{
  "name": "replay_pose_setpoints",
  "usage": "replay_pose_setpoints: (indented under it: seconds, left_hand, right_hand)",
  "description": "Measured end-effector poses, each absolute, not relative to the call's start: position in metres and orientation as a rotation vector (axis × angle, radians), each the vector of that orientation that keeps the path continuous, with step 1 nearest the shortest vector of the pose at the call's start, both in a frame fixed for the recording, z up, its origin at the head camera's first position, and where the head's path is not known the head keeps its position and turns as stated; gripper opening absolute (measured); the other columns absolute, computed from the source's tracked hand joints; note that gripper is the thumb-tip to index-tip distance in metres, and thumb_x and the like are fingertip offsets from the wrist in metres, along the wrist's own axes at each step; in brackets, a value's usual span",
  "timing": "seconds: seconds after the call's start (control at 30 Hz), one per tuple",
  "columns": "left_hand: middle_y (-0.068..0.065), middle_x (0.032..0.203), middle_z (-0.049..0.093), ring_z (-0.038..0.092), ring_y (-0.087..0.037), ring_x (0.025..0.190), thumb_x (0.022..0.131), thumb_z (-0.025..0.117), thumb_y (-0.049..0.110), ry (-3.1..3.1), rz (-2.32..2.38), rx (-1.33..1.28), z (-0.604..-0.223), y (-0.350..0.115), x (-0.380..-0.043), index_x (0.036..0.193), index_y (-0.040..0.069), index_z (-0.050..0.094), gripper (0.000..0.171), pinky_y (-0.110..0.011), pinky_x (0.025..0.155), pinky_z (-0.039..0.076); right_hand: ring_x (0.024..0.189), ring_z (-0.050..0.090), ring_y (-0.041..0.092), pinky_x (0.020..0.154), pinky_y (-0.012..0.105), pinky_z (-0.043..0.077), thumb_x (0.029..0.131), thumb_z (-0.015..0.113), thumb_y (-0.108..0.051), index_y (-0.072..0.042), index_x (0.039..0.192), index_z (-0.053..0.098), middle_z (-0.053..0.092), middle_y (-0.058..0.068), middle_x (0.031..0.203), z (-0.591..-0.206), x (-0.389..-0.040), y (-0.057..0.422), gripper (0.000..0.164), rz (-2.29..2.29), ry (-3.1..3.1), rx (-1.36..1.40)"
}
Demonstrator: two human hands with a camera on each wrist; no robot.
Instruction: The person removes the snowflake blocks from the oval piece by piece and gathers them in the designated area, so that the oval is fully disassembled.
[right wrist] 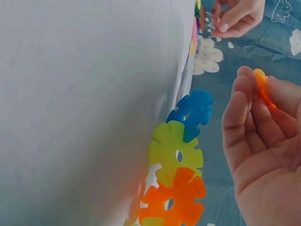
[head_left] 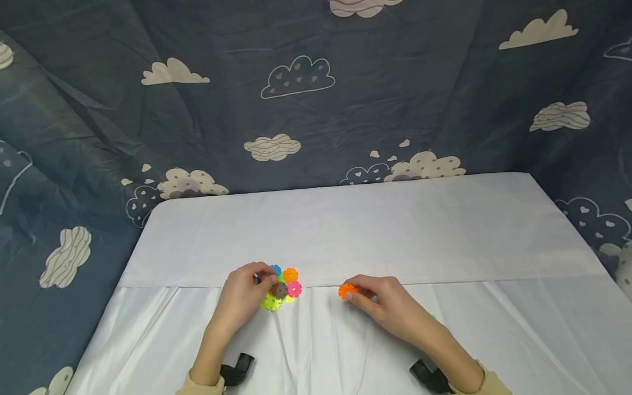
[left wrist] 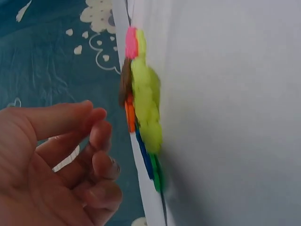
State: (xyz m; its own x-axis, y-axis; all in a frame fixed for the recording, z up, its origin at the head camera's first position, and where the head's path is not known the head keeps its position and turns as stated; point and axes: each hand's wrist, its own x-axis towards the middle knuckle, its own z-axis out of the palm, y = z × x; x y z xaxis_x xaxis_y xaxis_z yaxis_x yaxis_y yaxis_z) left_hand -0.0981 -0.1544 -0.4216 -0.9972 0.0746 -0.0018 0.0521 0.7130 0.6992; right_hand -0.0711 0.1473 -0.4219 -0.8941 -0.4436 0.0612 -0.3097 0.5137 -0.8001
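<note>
My right hand (head_left: 390, 304) pinches an orange flower-shaped disc (head_left: 345, 291) between thumb and fingers, above the white cloth. At the left, my left hand (head_left: 241, 293) is beside a small heap of similar discs, its fingers loosely bent and nothing showing between them in the left wrist view. The heap has a brown disc (head_left: 279, 291) on top, with a pink disc (head_left: 294, 289), another orange disc (head_left: 290, 274), a yellow-green disc (head_left: 271, 302) and a blue disc (head_left: 276, 269) around it. Part of the heap hides behind the left fingers.
In the right wrist view, a blue disc (right wrist: 191, 113), a yellow disc (right wrist: 176, 150) and an orange disc (right wrist: 174, 200) lie near the right hand, mostly hidden in the head view. White cloth (head_left: 375, 230) covers the table. A dark cloud-patterned curtain (head_left: 296, 120) hangs behind.
</note>
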Motion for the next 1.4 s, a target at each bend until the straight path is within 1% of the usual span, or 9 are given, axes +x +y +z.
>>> replay_pose_setpoints:
  seconds: [0.17,0.3,0.47,0.67,0.87,1.0,1.1,1.27,1.4]
  left_hand:
    - [0.003,0.078,0.061,0.051,-0.016,0.065,0.09,0.071,0.014,2.862,1.21,0.069,-0.422,-0.162,-0.103,0.092,0.013,0.075,0.004,-0.029,0.056,0.043]
    - [0.002,0.079,0.062,0.05,-0.017,0.066,0.091,0.07,0.016,2.87,1.206,0.052,-0.422,-0.165,-0.104,0.093,0.011,0.075,0.007,-0.029,0.056,0.043]
    - [0.002,0.08,0.062,0.05,-0.017,0.065,0.092,0.07,0.017,2.882,1.207,0.04,-0.421,-0.166,-0.104,0.095,0.011,0.075,0.008,-0.028,0.055,0.042]
    - [0.002,0.08,0.062,0.051,-0.018,0.063,0.093,0.069,0.018,2.867,1.241,0.046,-0.421,-0.162,-0.103,0.095,0.011,0.074,0.009,-0.028,0.053,0.042]
    - [0.001,0.079,0.062,0.05,-0.017,0.062,0.092,0.069,0.015,2.843,1.269,0.082,-0.423,-0.158,-0.102,0.095,0.009,0.074,0.008,-0.027,0.053,0.042]
    - [0.001,0.078,0.062,0.05,-0.016,0.061,0.092,0.069,0.015,2.824,1.293,0.094,-0.423,-0.157,-0.102,0.094,0.009,0.074,0.008,-0.027,0.053,0.042]
    - [0.001,0.079,0.063,0.051,-0.016,0.061,0.093,0.069,0.015,2.815,1.298,0.099,-0.424,-0.156,-0.102,0.095,0.01,0.074,0.008,-0.027,0.053,0.042]
    - [-0.001,0.079,0.064,0.051,-0.016,0.061,0.093,0.069,0.015,2.818,1.291,0.114,-0.424,-0.156,-0.101,0.096,0.01,0.074,0.008,-0.028,0.054,0.043]
    - [0.0,0.079,0.064,0.051,-0.016,0.062,0.093,0.068,0.015,2.839,1.283,0.121,-0.423,-0.156,-0.101,0.095,0.01,0.074,0.008,-0.027,0.053,0.042]
  right_hand:
    - [0.078,0.06,0.008,0.067,0.026,0.05,0.095,0.067,-0.028,-0.029,0.105,0.072,0.068,-0.014,0.096,-0.423,-0.071,0.148,0.011,-1.436,2.592,-0.691]
    - [0.081,0.058,0.008,0.071,0.026,0.05,0.096,0.066,-0.024,-0.029,0.106,0.072,0.064,-0.016,0.098,-0.419,-0.073,0.142,0.013,-1.47,2.591,-0.734]
    - [0.083,0.059,0.005,0.076,0.026,0.051,0.094,0.069,-0.016,-0.022,0.106,0.073,0.064,-0.015,0.094,-0.409,-0.084,0.126,0.014,-1.34,2.558,-0.757]
    - [0.073,0.057,0.006,0.07,0.025,0.05,0.09,0.066,-0.006,-0.013,0.1,0.071,0.063,-0.013,0.082,-0.4,-0.107,0.1,0.013,-1.076,2.576,-0.807]
    - [0.064,0.052,0.012,0.063,0.027,0.047,0.088,0.066,-0.004,-0.011,0.092,0.066,0.058,-0.006,0.071,-0.4,-0.131,0.076,0.007,-0.957,2.522,-0.825]
    - [0.063,0.05,0.014,0.063,0.029,0.044,0.088,0.07,-0.006,-0.012,0.083,0.064,0.055,-0.003,0.066,-0.406,-0.142,0.068,0.01,-0.926,2.502,-0.791]
    - [0.063,0.049,0.015,0.064,0.03,0.043,0.087,0.071,-0.008,-0.013,0.081,0.064,0.053,-0.002,0.064,-0.41,-0.147,0.065,0.011,-0.882,2.504,-0.745]
    - [0.064,0.049,0.016,0.064,0.03,0.041,0.088,0.071,-0.011,-0.012,0.088,0.065,0.054,-0.001,0.067,-0.412,-0.154,0.065,0.007,-0.81,2.484,-0.701]
    - [0.067,0.05,0.015,0.065,0.03,0.043,0.089,0.071,-0.012,-0.012,0.093,0.066,0.056,-0.002,0.071,-0.404,-0.15,0.072,0.007,-0.811,2.479,-0.704]
